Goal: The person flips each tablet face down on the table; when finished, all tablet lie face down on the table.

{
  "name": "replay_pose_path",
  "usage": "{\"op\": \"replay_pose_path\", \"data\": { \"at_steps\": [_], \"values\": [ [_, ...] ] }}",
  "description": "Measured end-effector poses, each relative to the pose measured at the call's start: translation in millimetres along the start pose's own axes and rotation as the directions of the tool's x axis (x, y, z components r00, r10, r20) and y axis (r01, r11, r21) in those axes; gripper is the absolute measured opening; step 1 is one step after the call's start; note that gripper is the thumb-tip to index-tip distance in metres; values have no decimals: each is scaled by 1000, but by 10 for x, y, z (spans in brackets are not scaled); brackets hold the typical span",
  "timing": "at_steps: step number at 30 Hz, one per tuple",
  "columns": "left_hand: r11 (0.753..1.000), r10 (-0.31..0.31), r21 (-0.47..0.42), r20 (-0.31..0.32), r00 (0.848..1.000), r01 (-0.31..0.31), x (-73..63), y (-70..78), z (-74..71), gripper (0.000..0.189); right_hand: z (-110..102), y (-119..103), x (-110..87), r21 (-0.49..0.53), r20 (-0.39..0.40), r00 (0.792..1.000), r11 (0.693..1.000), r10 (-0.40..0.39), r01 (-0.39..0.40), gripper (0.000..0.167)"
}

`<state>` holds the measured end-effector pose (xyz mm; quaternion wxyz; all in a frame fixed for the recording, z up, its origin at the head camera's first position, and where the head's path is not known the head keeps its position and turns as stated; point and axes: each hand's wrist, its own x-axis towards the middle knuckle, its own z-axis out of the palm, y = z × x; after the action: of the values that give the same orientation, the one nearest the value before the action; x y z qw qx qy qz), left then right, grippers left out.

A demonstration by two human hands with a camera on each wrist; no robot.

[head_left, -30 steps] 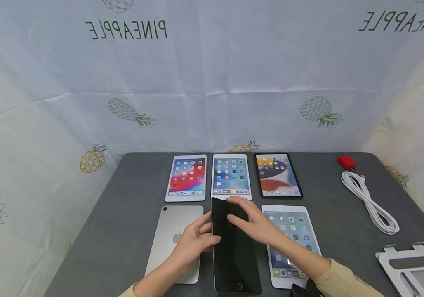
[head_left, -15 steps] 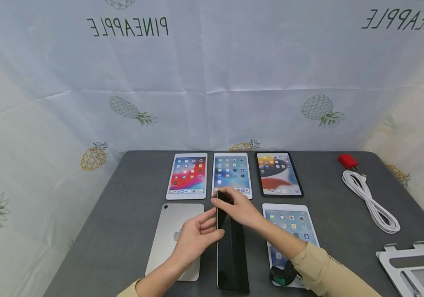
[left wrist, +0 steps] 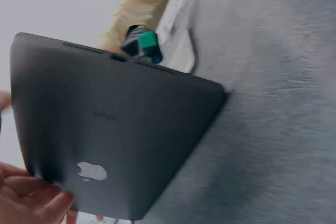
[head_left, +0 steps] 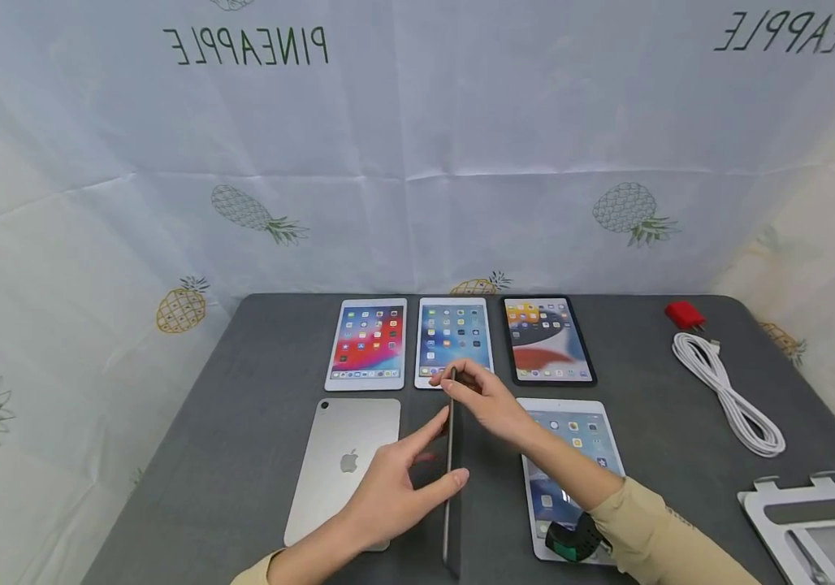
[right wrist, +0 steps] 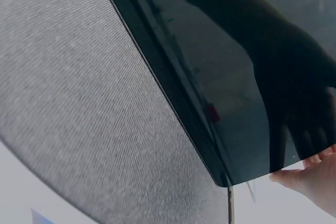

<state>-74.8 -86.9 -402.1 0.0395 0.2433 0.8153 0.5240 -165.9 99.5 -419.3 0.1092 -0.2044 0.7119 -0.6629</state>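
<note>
A black tablet stands on its long side in the head view, so only its thin edge shows. My left hand grips its upper edge, thumb on the near side. In the left wrist view its fingers lie against the dark back beside the Apple logo. The far end is pinched by my right hand; in the right wrist view the thumb sits at that end. There the glossy screen is dark and mirrors an arm.
A silver tablet lies face down on the left, a lit white tablet on the right. Behind are several lit tablets, including a black-framed one. A red charger, a white cable and a white stand lie right.
The black tablet has turned from screen up to edge-on. My right hand went from touching its screen to pinching its far end; my left hand shifted right with it.
</note>
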Motion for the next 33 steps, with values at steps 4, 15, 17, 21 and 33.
{"op": "replay_pose_path", "data": {
  "at_steps": [4,15,17,21,33],
  "values": [
    [995,48,80,122,991,-58,-114,-15,-19,86,-20,-4,-7,-28,11,1000,999,-21,21,19],
    [887,358,216,234,904,-407,-190,-98,-4,110,-77,-20,-70,-71,19,1000,997,-19,20,23],
    [863,409,224,217,886,-453,-186,-109,13,109,-88,-24,-86,-83,11,1000,997,3,-2,26],
    [814,501,225,191,844,-535,-174,-127,47,105,-107,-38,-127,-100,-17,998,993,65,-66,32],
    [745,620,217,127,775,-631,-128,-137,152,100,-128,-75,-234,-79,-86,988,987,130,-137,38]
  ]
}}
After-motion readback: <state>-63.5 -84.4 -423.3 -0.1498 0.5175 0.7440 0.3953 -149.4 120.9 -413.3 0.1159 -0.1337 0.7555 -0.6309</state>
